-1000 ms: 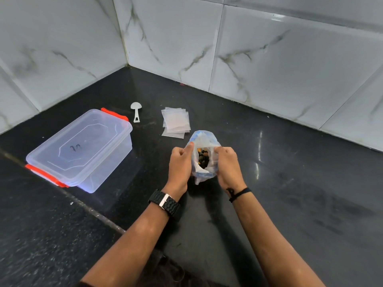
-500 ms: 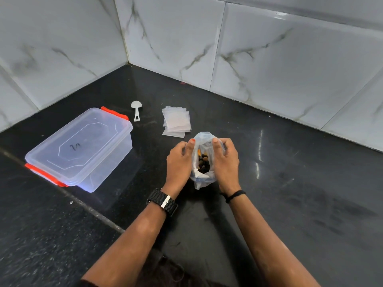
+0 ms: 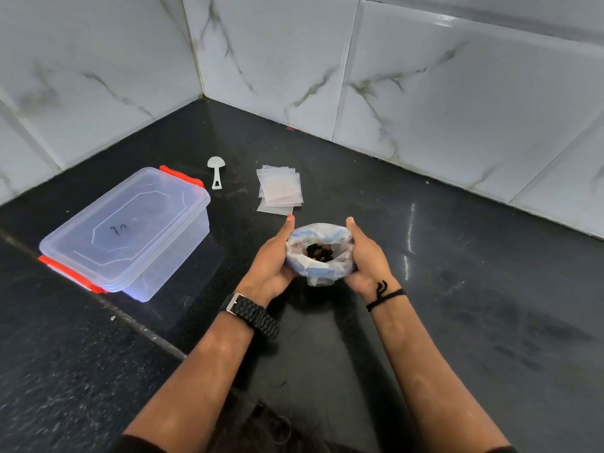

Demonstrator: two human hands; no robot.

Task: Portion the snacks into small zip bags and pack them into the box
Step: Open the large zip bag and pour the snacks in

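The snack bag [image 3: 319,253], a soft crinkled plastic pouch with blue print, stands on the black polished table [image 3: 457,322] near its middle, well out from the tiled back corner. The left hand [image 3: 273,256] and right hand [image 3: 366,256] cup it from either side, fingers curled round its walls and thumbs raised at the rim, apparently to keep the floppy mouth wide and the bag upright for scooping. Dark and brownish snacks [image 3: 318,251] show inside.

Just behind the bag lies a loose stack of small zip bags [image 3: 279,189], thin, flat and translucent. Left of them a white plastic scoop [image 3: 215,173] lies flat, within easy reach. Toward the table's left edge sits the box [image 3: 127,227], clear rigid plastic with orange clips, its lid on, so nothing looks packed yet.
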